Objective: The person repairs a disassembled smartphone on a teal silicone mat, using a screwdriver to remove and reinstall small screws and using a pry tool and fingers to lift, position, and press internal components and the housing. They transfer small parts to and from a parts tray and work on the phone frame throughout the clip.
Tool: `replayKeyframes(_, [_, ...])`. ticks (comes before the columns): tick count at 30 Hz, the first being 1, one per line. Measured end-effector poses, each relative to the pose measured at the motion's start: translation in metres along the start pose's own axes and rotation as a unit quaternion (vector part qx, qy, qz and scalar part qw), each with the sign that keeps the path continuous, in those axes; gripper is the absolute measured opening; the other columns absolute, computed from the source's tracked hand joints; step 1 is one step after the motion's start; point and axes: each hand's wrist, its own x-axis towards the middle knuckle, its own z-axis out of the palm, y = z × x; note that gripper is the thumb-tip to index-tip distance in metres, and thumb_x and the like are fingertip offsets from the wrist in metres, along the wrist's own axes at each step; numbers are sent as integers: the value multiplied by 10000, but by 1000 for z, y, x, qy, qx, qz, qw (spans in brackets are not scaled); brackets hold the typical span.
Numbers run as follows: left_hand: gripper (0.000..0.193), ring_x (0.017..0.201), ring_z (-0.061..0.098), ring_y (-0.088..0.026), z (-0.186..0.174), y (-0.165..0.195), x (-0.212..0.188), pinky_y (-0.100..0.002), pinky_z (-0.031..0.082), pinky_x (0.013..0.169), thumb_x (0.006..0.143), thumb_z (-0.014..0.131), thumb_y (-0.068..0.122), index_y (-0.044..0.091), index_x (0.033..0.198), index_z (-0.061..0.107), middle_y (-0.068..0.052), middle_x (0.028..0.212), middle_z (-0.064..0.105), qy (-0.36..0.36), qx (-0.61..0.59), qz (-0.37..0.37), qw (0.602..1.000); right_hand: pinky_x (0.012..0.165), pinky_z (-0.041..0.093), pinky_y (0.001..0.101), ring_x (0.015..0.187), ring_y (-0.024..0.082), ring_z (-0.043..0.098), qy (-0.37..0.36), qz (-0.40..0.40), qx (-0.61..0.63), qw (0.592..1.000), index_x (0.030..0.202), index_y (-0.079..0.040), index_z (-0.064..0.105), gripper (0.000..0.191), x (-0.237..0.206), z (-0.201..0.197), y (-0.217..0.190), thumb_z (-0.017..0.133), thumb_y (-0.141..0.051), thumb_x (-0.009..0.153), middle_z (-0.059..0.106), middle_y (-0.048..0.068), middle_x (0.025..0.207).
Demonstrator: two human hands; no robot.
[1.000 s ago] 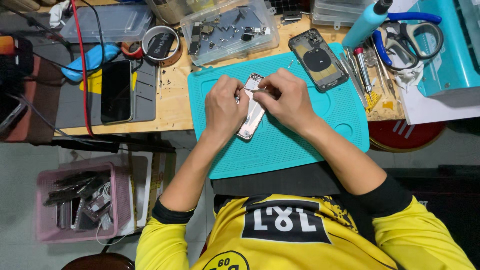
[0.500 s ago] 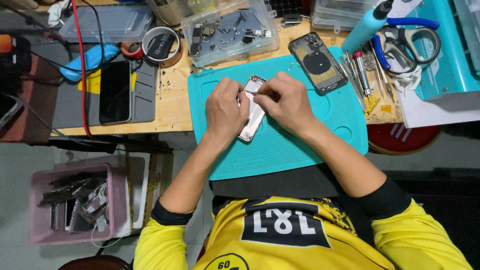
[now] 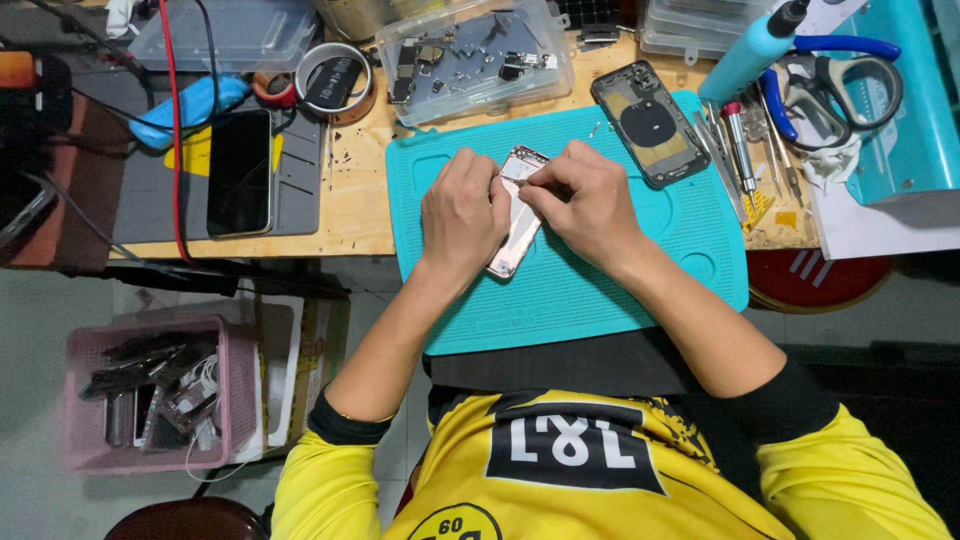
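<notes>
left hand [image 3: 463,215] wraps the phone frame [image 3: 517,215] from its left side, fingers curled over the long edge, holding it tilted on the teal mat [image 3: 560,290] near the mat's middle, a bit toward the far edge. right hand [image 3: 585,205] sits over the frame's upper right part, fingers pinched narrow on sth thin, looks like a small tool or tweezers w/ the tip at the frame's top corner; too small to tell which. both hands touching the frame, knuckles nearly meeting.

step in hand, as i judge it: fine work on a part at the top end of the frame, prying or picking sth out. next move prob needs the left hand's grip steady so the frame doesn't slide on the mat, and light, precise force from the right pinch; slip risk is the tip skating across the inside.

around: a second dark phone back [image 3: 650,125] lies at the mat's far right corner, well apart from the hands. clear parts box [image 3: 475,55] at the bench's far edge behind the mat. screwdrivers [image 3: 735,140] just right of the mat, scissors [image 3: 845,80] beyond them. black phone [image 3: 240,170] on a grey pad toward the bench's left. pink basket [image 3: 155,400] of scrap on the floor below.
</notes>
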Motion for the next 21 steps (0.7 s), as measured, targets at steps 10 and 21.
replayKeyframes(10, [152,812,650,-385,-17,-7,11,-513,494,677,903,716,142,30,972,639,-157,936,638,-48,8,-29,998,655,534,320,753,208,675,12,-63,-44,997,1018,-18,773,120,18,-45,-14,841,-58,928,683,106,908])
replayKeyframes(21, [158,649,664,-186,-47,-9,25,-348,516,628,933,779,182,52,992,712,-92,867,684,-30,-61,-73,995,652,483,285,737,160,639,12,-134,-61,989,1075,-5,792,100,75,-50,-26,805,-37,981,683,101,886])
